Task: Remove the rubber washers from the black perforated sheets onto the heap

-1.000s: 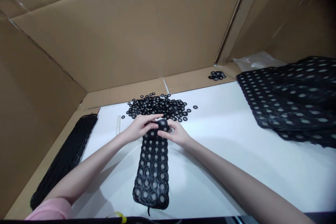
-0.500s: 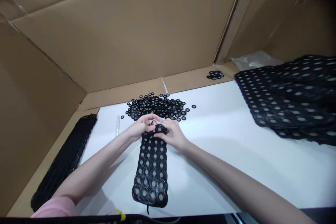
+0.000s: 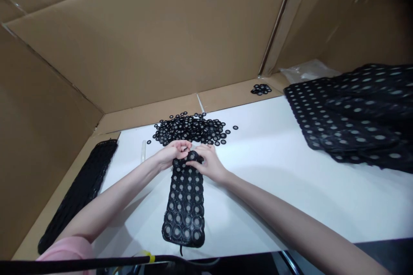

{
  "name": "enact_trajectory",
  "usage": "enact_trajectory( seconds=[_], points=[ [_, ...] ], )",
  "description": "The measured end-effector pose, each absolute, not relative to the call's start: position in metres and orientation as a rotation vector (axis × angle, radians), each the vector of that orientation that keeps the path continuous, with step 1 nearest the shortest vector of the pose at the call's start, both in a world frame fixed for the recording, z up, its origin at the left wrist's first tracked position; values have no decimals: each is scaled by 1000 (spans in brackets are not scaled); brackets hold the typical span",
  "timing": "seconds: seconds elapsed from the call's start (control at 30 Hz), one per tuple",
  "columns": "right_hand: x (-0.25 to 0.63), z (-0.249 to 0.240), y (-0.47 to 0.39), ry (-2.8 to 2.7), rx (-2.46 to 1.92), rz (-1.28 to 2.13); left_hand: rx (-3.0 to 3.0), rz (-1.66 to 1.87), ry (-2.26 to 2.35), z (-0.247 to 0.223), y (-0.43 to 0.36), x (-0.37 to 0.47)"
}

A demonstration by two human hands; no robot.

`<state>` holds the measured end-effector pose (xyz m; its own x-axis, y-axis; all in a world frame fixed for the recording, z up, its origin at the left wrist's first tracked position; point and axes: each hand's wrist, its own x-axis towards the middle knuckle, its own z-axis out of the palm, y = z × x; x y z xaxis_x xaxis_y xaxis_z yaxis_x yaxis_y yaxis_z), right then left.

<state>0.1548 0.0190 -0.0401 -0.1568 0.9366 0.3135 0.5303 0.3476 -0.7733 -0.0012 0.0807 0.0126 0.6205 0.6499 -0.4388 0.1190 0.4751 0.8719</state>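
A narrow black mat (image 3: 186,198) of linked rings with pale centres lies lengthwise on the white table top, a thin cord end poking from its near edge. Its far end is lifted and curled up between my hands. My right hand (image 3: 211,165) grips that raised end from the right, thumb on the near face. At the left corner of the same end, my left hand (image 3: 172,154) has thumb and fingertips pinched together; whatever is between them is too small to make out. Just beyond my fingers spreads a heap of loose black rings (image 3: 190,129).
A long black ringed strip (image 3: 80,193) lies along the left side. At right, large black ringed sheets (image 3: 348,116) are piled near clear plastic (image 3: 308,71). A small ring cluster (image 3: 261,89) sits at the back. Cardboard walls (image 3: 161,38) surround the table; a dark cable (image 3: 122,261) crosses its front.
The whole view has shifted slightly. My left fingertips have drawn closer together at the mat's curled end, while my right hand keeps its grip there.
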Motion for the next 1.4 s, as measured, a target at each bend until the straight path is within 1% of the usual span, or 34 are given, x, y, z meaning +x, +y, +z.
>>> enact_trajectory(
  seconds=[0.27, 0.47, 0.7, 1.07, 1.4],
  points=[
    [158, -34, 20, -1723, -1313, 681, 1226, 371, 944, 15, 85, -5],
    [158, -34, 19, -1741, -1333, 754, 1198, 219, 906, 20, 87, -4],
    [157, -34, 21, -1768, -1353, 754, 1246, 63, 866, 29, 98, -2],
    [157, -32, 19, -1764, -1346, 782, 1249, 42, 790, 24, 100, -4],
    [158, -30, 17, -1792, -1359, 762, 1195, 47, 844, 20, 101, -2]
  ],
)
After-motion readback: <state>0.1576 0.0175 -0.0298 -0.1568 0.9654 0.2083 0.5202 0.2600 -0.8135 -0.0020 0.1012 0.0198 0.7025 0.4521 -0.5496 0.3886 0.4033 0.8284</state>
